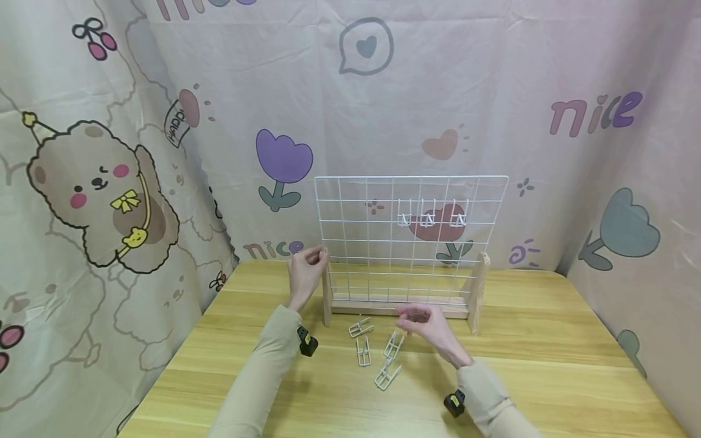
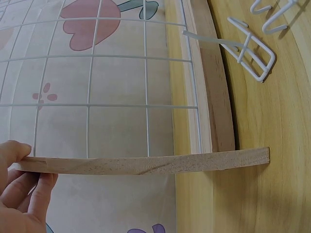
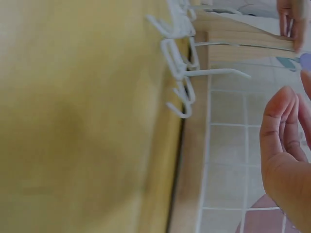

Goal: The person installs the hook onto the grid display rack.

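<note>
A white wire grid panel (image 1: 411, 177) stands upright in a wooden base with a post at each end. My left hand (image 1: 308, 272) pinches the upper end of the left wooden post (image 2: 146, 164), thumb on one side and fingers on the other. Three white double-prong hooks (image 1: 428, 219) hang on the grid's upper right part. Several more loose white hooks (image 1: 364, 353) lie on the table in front of the base. Just above and to the right of these is my right hand (image 1: 434, 328), its fingers (image 3: 280, 104) loosely bent with nothing visible in them.
The right wooden post (image 1: 477, 298) rises beside my right hand. Behind the wooden table (image 1: 547, 365) hangs a printed curtain (image 1: 356, 109), and another patterned stretch runs along the left.
</note>
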`<action>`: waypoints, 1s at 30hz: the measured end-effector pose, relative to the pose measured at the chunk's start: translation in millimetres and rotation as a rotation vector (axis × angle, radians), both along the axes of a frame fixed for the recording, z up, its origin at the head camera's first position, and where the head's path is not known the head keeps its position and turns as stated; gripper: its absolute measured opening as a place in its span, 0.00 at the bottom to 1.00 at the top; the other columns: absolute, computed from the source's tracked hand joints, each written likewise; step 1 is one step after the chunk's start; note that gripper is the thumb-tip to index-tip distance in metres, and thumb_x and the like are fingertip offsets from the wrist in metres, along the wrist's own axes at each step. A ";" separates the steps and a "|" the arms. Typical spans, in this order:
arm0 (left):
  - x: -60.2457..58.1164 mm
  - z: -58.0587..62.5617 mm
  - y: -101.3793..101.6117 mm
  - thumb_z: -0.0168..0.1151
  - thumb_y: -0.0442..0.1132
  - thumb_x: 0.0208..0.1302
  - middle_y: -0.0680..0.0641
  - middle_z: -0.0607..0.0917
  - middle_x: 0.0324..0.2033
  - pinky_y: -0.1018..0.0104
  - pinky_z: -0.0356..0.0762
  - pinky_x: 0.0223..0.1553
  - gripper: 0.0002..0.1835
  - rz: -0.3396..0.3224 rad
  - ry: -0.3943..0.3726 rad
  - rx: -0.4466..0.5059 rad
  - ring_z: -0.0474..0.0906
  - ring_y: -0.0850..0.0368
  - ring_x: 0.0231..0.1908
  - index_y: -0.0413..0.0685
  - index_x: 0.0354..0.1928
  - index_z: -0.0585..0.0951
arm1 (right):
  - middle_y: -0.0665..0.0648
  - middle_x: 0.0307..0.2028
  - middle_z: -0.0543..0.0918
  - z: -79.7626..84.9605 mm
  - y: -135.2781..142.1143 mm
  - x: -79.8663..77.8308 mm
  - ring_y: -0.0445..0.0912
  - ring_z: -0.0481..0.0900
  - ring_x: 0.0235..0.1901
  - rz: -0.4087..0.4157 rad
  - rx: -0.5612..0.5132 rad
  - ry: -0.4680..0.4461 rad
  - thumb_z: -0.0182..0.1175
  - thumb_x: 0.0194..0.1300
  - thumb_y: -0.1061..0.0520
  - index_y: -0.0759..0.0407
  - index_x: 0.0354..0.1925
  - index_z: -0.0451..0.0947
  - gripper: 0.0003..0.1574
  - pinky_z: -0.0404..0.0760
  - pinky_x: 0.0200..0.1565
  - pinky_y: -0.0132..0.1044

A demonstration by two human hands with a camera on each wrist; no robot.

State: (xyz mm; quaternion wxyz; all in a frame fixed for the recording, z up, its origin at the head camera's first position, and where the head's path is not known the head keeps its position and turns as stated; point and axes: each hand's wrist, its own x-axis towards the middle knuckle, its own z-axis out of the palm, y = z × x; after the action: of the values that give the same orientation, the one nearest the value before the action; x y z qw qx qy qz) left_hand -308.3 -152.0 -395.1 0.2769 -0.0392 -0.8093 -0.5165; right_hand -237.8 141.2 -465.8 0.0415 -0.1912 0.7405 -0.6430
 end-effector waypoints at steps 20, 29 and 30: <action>0.6 0.6 -0.9 0.67 0.34 0.64 0.34 0.89 0.45 0.50 0.88 0.48 0.16 -0.010 0.001 0.015 0.89 0.41 0.46 0.34 0.51 0.85 | 0.67 0.40 0.82 -24.8 -6.0 3.7 0.37 0.81 0.32 0.030 0.099 0.032 0.68 0.60 0.65 0.77 0.54 0.77 0.25 0.83 0.35 0.28; 1.2 1.4 -0.6 0.68 0.34 0.64 0.33 0.89 0.45 0.50 0.88 0.47 0.16 -0.016 0.000 0.018 0.89 0.40 0.45 0.33 0.51 0.84 | 0.75 0.38 0.83 -28.3 -7.2 0.3 0.38 0.81 0.31 0.035 0.111 0.081 0.67 0.59 0.68 0.78 0.52 0.78 0.23 0.82 0.32 0.28; 1.3 1.4 -0.6 0.68 0.34 0.64 0.33 0.89 0.45 0.50 0.88 0.47 0.16 -0.017 0.002 0.017 0.89 0.40 0.45 0.32 0.51 0.84 | 0.76 0.37 0.83 -28.6 -6.9 0.2 0.39 0.81 0.31 0.035 0.109 0.085 0.67 0.58 0.69 0.79 0.51 0.78 0.22 0.83 0.32 0.28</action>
State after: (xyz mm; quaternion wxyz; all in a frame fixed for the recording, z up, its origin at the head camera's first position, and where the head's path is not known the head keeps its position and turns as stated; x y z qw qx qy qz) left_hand -307.0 -152.6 -393.7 0.2736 -0.0440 -0.8042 -0.5258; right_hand -237.7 134.3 -494.4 0.0315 -0.2288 0.7721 -0.5920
